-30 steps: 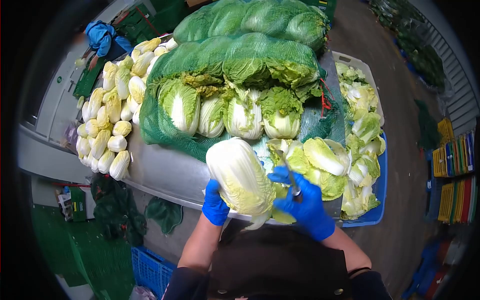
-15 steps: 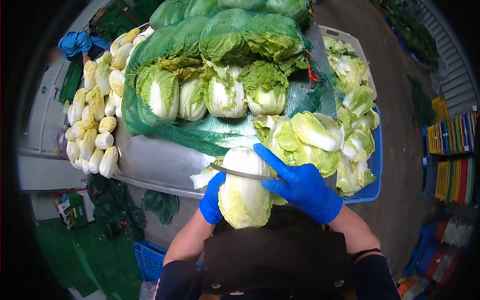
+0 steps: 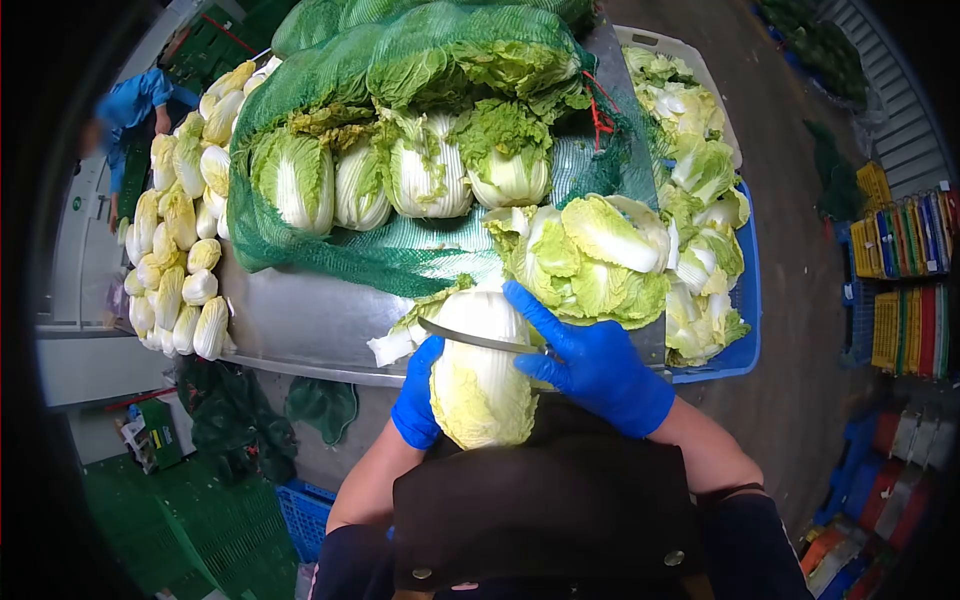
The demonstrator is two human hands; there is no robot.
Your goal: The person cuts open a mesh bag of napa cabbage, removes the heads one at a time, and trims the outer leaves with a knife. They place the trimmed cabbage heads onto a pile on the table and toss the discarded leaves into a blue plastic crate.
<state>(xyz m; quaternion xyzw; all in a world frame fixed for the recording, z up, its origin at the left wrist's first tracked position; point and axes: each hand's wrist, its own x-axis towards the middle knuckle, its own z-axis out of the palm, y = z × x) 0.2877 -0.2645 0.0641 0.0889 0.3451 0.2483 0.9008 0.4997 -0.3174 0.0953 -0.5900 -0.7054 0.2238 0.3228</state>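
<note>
A pale cabbage [image 3: 483,395] is held over the table's front edge, its white base facing away from me. My left hand [image 3: 417,395], in a blue glove, grips its left side, the fingers partly hidden behind it. My right hand [image 3: 597,368], also gloved, is closed around a knife at the cabbage's right, its index finger stretched along the cabbage's side. The curved knife blade [image 3: 478,341] lies across the cabbage near the base. Loose leaf pieces [image 3: 393,346] lie just left of the cabbage. Cut outer leaves [image 3: 590,265] are piled behind my right hand.
Several whole cabbages [image 3: 425,165] lie in an open green net bag [image 3: 330,257] on the metal table [image 3: 300,315]. Trimmed cabbages [image 3: 170,290] are stacked at left, near a person in blue [image 3: 140,100]. A blue crate [image 3: 748,300] of leaves stands at right.
The table and its contents have shifted slightly up and left in view. The person at the far left has more of the body in sight. My grip on cabbage and knife looks the same.
</note>
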